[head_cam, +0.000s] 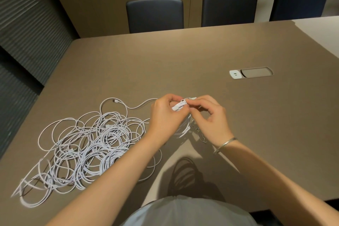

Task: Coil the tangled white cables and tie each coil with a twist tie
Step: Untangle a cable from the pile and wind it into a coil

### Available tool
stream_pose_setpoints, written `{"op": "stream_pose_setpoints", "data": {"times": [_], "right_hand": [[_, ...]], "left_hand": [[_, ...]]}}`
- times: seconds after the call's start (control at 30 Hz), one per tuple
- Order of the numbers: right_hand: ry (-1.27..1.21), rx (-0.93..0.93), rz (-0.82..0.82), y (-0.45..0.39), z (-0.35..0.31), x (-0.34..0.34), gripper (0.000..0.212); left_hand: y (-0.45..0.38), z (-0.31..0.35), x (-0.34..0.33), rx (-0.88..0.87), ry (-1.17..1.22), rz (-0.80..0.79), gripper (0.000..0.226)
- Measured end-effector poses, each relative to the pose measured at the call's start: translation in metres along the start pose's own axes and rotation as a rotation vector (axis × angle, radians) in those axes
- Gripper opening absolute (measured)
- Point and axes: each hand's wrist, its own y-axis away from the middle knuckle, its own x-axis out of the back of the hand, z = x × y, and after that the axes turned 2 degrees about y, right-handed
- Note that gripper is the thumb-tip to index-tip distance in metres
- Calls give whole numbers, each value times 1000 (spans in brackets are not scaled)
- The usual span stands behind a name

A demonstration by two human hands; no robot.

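Head view, both hands' grip pinching a small white coil (180, 106), left hand (166, 115), right hand (211, 115), tangled white cables (88, 145) beside.

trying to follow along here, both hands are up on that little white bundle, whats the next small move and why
Probably keep twisting the tie shut around the coil. The left hand grips the coil above the table while the right hand pinches at its top, where a white band crosses it. The coil hangs loose below, and the tangled pile still waits.

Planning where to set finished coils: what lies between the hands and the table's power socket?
Head view: only bare table between the hands and the power socket.
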Motion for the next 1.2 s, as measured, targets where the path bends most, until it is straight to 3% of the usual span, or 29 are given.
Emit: {"op": "stream_pose_setpoints", "data": {"times": [0.23,0.4,0.6,0.67,0.8,0.93,1.1,1.2], "right_hand": [[165,216,100,9,7,-1,8],[266,333,162,12,4,-2,7],[283,361,176,17,6,-2,7],[284,353,174,17,7,-1,8],[275,272,99,16,7,7,27],[650,325,15,9,14,14,57],[686,296,-236,1,24,16,60],[609,94,-356,0,19,17,47]], "left_hand": [[-2,6,-1,222,291,-44,31],[-2,13,0,317,431,-61,19],[-4,15,3,330,404,-85,8],[-3,12,5,311,371,-125,15],[-2,8,10,264,340,-147,23],[-1,5,11,288,363,-145,22],[-3,1,11,322,384,-187,23],[-6,-2,7,353,404,-189,26]]}}
